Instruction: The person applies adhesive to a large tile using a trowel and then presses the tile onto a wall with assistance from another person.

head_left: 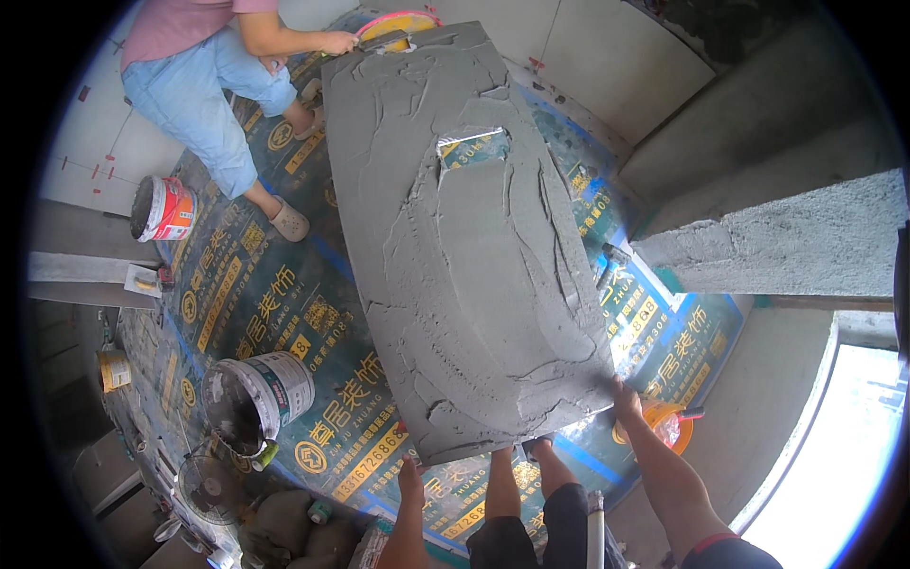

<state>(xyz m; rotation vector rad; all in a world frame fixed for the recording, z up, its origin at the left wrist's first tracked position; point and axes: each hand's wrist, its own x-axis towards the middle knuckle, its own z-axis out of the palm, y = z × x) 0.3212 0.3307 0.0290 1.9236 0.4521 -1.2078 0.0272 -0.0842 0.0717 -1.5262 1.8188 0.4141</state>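
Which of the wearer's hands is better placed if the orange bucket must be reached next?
Probably the right hand: it holds the mortar-coated slab at its near right corner, close to the orange bucket. The left hand, at the near left corner, is clearly farther away.

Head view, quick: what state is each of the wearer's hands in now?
Left hand: holding the grey-coated slab by its near left corner.
Right hand: holding its near right corner.

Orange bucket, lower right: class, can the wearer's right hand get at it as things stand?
Probably not: the right hand holds the near right corner of the grey-coated slab, though the orange bucket looks close.
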